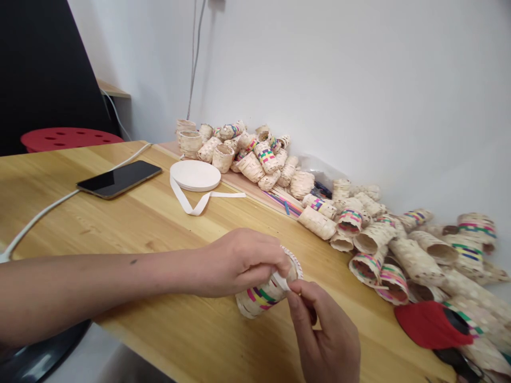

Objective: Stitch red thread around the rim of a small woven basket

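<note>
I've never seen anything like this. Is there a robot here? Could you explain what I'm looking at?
No robot: these are a person's bare hands, and the single picture comes from a camera worn on that person's head, looking forward and down. On the wooden table lie a phone, a white roll of tape and many other woven cups, heaped toward the wall. In front, the right hand pinches a white strip near the rim of a tilted, colour-banded cup. The left hand is at that rim too, though its exact grip is hidden.
</note>
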`<state>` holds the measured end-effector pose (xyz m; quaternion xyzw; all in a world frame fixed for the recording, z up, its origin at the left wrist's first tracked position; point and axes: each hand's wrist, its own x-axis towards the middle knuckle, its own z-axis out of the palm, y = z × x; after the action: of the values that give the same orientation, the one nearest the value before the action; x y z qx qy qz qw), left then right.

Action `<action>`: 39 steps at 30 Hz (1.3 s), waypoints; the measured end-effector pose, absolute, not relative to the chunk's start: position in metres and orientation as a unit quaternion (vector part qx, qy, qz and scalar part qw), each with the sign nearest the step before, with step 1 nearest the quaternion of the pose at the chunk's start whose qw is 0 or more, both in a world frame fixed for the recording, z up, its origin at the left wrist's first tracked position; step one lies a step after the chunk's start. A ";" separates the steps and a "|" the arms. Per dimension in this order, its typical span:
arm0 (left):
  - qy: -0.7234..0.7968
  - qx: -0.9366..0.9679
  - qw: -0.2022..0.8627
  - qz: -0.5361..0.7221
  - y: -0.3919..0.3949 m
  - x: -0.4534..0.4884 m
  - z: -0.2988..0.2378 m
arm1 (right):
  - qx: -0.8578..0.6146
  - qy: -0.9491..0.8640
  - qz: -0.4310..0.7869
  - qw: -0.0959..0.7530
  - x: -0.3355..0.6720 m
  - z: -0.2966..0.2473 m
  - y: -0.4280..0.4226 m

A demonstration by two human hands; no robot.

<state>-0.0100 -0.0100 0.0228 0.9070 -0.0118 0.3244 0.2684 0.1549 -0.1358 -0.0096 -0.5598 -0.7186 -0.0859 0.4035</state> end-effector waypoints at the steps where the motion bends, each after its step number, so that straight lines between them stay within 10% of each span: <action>1: -0.013 0.909 0.263 0.322 -0.010 -0.010 0.023 | -0.560 -0.716 -0.094 0.406 0.154 -0.010 -0.137; 26: 0.008 0.919 0.084 0.386 -0.019 -0.009 0.010 | -0.563 -0.711 -0.119 0.404 0.151 -0.013 -0.134; 39: 0.005 0.889 0.293 0.353 -0.019 -0.006 0.014 | -0.580 -0.673 -0.075 0.453 0.150 -0.018 -0.135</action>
<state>-0.0063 -0.0191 0.0143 0.8886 0.0053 0.3532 0.2927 0.1504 -0.1350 -0.0181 -0.5801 -0.6731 -0.0753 0.4526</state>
